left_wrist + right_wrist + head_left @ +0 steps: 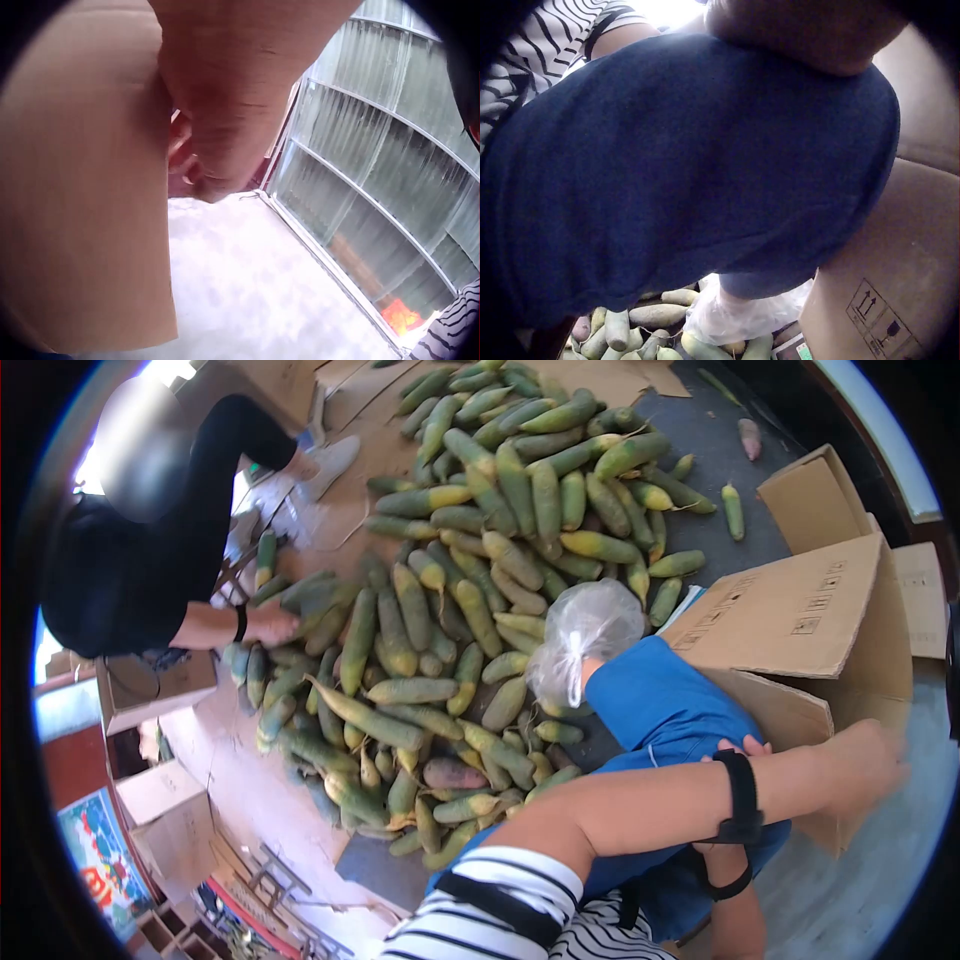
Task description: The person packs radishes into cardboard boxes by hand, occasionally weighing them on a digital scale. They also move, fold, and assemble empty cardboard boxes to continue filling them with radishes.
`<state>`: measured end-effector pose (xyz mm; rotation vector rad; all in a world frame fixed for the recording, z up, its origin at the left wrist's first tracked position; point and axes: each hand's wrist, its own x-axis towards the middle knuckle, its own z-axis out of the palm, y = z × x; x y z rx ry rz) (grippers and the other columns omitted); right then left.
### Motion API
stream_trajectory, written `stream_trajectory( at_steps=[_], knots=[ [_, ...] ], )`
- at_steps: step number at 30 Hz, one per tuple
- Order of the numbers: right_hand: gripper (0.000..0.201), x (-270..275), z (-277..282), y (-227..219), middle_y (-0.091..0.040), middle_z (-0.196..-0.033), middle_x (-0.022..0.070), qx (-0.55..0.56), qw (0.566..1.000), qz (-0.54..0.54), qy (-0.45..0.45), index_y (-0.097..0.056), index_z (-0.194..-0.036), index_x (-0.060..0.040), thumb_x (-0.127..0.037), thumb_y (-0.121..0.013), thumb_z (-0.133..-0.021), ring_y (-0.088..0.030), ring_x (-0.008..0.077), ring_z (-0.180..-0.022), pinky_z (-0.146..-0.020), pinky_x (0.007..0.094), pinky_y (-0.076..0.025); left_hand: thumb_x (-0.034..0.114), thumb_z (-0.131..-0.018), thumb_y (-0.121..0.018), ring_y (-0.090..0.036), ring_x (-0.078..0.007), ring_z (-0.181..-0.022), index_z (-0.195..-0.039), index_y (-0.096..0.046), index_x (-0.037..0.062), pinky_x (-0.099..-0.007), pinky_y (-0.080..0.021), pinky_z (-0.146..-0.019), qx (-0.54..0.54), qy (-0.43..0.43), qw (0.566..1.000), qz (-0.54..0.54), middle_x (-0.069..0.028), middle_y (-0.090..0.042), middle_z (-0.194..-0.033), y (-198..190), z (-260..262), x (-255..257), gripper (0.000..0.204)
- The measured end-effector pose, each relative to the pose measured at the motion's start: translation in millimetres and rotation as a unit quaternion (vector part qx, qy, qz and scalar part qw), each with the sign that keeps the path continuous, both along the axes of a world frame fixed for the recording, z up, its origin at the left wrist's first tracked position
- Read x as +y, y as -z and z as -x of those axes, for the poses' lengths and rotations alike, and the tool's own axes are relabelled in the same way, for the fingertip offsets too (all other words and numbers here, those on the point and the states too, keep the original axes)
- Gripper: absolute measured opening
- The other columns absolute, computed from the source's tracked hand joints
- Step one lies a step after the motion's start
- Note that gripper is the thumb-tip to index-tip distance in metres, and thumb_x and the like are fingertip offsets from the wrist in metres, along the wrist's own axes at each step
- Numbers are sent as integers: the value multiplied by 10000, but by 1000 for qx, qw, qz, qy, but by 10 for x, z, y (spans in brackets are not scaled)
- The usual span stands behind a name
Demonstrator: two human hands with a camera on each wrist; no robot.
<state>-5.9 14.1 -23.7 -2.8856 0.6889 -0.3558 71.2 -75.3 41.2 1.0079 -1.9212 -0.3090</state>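
In the head view my left hand [868,762], slightly blurred, is at the side of a cardboard box [780,605]. The left wrist view shows that hand [225,105] at the edge of a cardboard panel [86,202], thumb on one side and curled fingertips partly visible beyond it. My right hand [745,747] rests on the blue-trousered knee [650,695], mostly hidden behind my left forearm. In the right wrist view the right hand [802,34] lies on top of the blue cloth [697,165], its fingers largely out of sight.
A big pile of green radishes [410,610] covers the floor. A clear plastic bag [585,630] wraps my foot. At the left another person in dark clothes [130,575] reaches into the pile. More boxes [175,820] stand at lower left; translucent panelling [360,157] stands beyond the left hand.
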Motion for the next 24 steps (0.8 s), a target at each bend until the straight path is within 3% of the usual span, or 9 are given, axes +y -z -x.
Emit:
stream_trajectory(
  at_steps=[2,5,7,10,15,18,20,23,24],
  knots=[
    [450,-54,-54,-27,-582,-1234,130,-31,998,9,-49,-632,-1121,-106,-469,-492,-896,-467,370,-1204,-1043,554,-294,183,-659,-687,-585,-297,-821,-903,-600,52,-377,-463,-647,260,5,962,85,-110,-599,-899,-6,-326,342,289],
    [452,104,138,201,-565,-1212,184,-106,982,-130,85,-614,-1140,-44,-359,-371,-925,-440,391,-1224,-1090,561,-229,114,-677,-657,-591,-340,-867,-942,-584,29,-407,-496,-713,350,-147,924,53,-138,-595,-944,542,-767,877,288],
    [418,26,-2,38,-574,-1194,168,-90,993,-71,31,-628,-1106,-56,-320,-374,-905,-444,383,-1212,-1080,555,-244,-9,-740,-615,-624,-281,-851,-1024,-611,49,-356,-513,-745,330,-266,904,-53,-113,-615,-960,1177,-1234,1418,290],
    [380,-10,-106,-32,-583,-1172,151,-68,997,-15,-24,-640,-1069,-65,-270,-380,-882,-450,373,-1195,-1071,552,-259,-19,-808,-585,-613,-207,-826,-1061,-607,36,-305,-515,-731,234,-506,793,-247,-112,-603,-961,2231,-1704,2534,259],
    [375,-1,-100,-38,-586,-1157,150,-64,997,-8,-30,-638,-1057,-59,-268,-384,-878,-453,376,-1187,-1074,558,-257,201,-758,-711,-553,-404,-978,-1115,-538,-67,-413,-445,-892,-35,-776,507,-375,-256,-575,-1074,3717,-1975,4538,479],
    [370,3,-125,-44,-581,-1163,146,-61,998,-10,-30,-636,-1046,-62,-273,-385,-877,-443,378,-1197,-1077,561,-250,265,-766,-749,-591,-393,-914,-1136,-524,-77,-469,-485,-816,169,-758,425,-465,-238,-589,-1065,4038,-2114,4941,552],
    [368,10,-135,-50,-580,-1165,145,-58,998,-9,-25,-636,-1044,-64,-275,-384,-877,-439,378,-1201,-1078,562,-248,320,-779,-762,-622,-344,-841,-1123,-537,-62,-482,-513,-680,545,-689,194,-436,-179,-615,-1033,4011,-2244,4815,562],
    [373,19,-136,-72,-565,-1174,183,-42,999,-3,-32,-604,-1045,-32,-278,-363,-903,-428,394,-1220,-1086,569,-241,355,-778,-770,-634,-294,-858,-1104,-548,-37,-445,-507,-595,601,-667,230,-377,-144,-623,-1016,4128,-2257,4791,556],
    [370,18,-155,-85,-564,-1176,181,-41,999,-2,-33,-605,-1045,-33,-278,-367,-902,-429,392,-1220,-1086,567,-241,315,-762,-782,-645,-298,-864,-1111,-551,-12,-423,-506,-593,589,-659,203,-422,-145,-633,-1015,4115,-2322,4771,531]
  ],
)
